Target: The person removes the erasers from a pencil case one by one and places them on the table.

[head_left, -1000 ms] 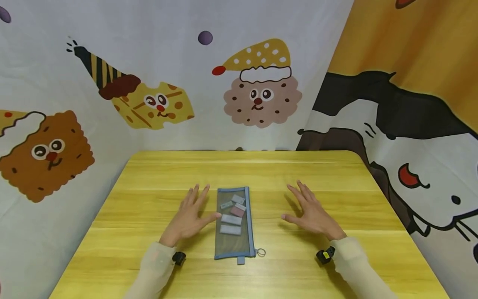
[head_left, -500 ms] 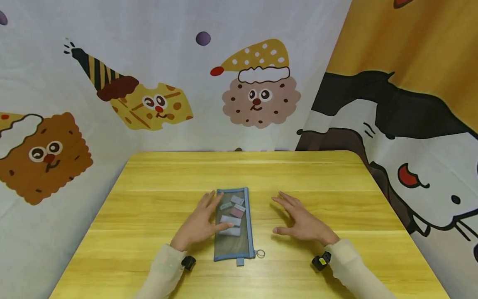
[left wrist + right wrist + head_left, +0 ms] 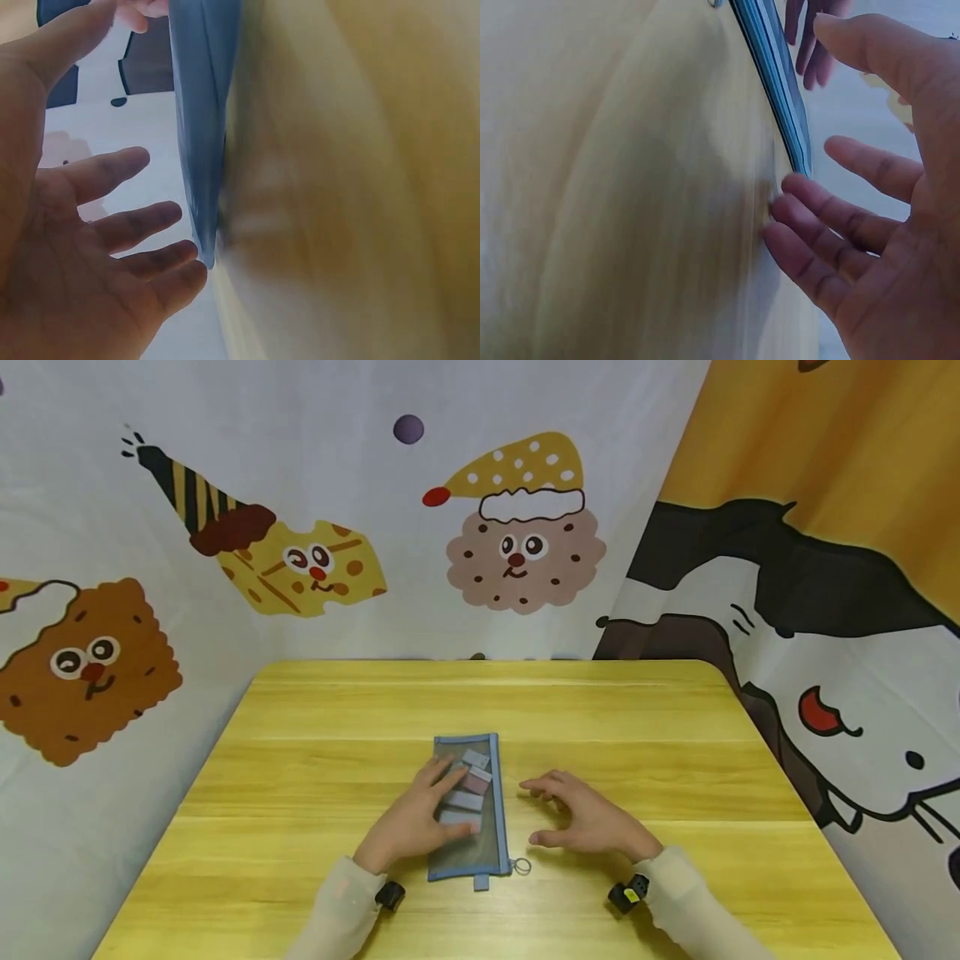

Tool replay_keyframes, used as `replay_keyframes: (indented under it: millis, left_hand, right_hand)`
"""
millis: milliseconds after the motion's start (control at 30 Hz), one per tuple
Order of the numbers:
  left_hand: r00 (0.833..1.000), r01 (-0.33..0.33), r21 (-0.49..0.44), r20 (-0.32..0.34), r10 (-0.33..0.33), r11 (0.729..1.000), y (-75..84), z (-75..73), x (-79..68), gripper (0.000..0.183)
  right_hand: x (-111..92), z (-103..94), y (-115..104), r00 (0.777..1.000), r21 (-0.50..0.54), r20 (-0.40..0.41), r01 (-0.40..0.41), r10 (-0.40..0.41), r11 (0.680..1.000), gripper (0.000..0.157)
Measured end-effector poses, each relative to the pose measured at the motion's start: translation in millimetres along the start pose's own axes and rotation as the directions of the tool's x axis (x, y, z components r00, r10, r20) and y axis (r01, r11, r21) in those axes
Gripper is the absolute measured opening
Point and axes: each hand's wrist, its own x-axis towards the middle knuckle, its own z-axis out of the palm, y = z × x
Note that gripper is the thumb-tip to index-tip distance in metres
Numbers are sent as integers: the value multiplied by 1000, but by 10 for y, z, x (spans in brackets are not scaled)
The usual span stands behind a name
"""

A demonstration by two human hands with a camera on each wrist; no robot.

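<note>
A blue-edged mesh zipper pouch (image 3: 491, 843) lies flat on the wooden table, with a ring on its zipper near the front right corner. Through the mesh show several small blocks like erasers, among them a pink-and-white one (image 3: 476, 783). My left hand (image 3: 412, 818) reaches over the pouch's left side, fingers spread and holding nothing, the thumb above the lower blocks. To the right of the zipper edge my right hand (image 3: 588, 818) hovers with fingers loosely bent and nothing in them. In the left wrist view, the pouch's blue edge (image 3: 201, 135) stands beyond the fingertips.
The light wooden table (image 3: 300, 710) has rounded far corners. Behind and beside it hangs a white curtain (image 3: 337, 443) printed with cartoon biscuits, cheese and a cat. A small black wrist camera (image 3: 390, 896) sits at the left sleeve, and another black camera (image 3: 628, 893) at the right.
Both hands have moved inward: the left from beside the pouch to over its left part, the right leftward nearer the zipper edge, its fingers bending more. The pouch stays in place.
</note>
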Motion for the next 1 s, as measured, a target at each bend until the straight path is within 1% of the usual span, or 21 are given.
replay_keyframes:
  millis: [200, 367, 500, 567, 700, 867, 1000]
  left_hand:
    - [998, -38, -1, 42, 38, 999, 70, 64, -42, 90]
    - [998, -27, -1, 60, 27, 1000, 142, 104, -67, 88]
    - [997, -28, 20, 77, 26, 999, 180, 128, -55, 87]
    - [996, -29, 38, 83, 26, 999, 186, 139, -57, 87]
    - [995, -40, 59, 92, 34, 997, 189, 153, -47, 87]
    - [994, -47, 36, 99, 43, 998, 183, 153, -32, 86]
    - [994, -29, 24, 103, 26, 999, 182, 144, -30, 86]
  right_hand:
    - [-3, 60, -66, 998, 62, 64, 2, -6, 998, 60]
    - [-3, 118, -95, 995, 105, 94, 20, -30, 994, 49]
    - [9, 149, -121, 993, 123, 105, 32, -45, 992, 40]
    - [14, 172, -137, 993, 117, 108, 38, -51, 992, 37]
    - [16, 204, -161, 994, 72, 99, 48, -55, 996, 31]
    - [14, 228, -191, 993, 48, 95, 58, -63, 997, 28]
    - [18, 253, -222, 991, 27, 108, 72, -74, 997, 26]
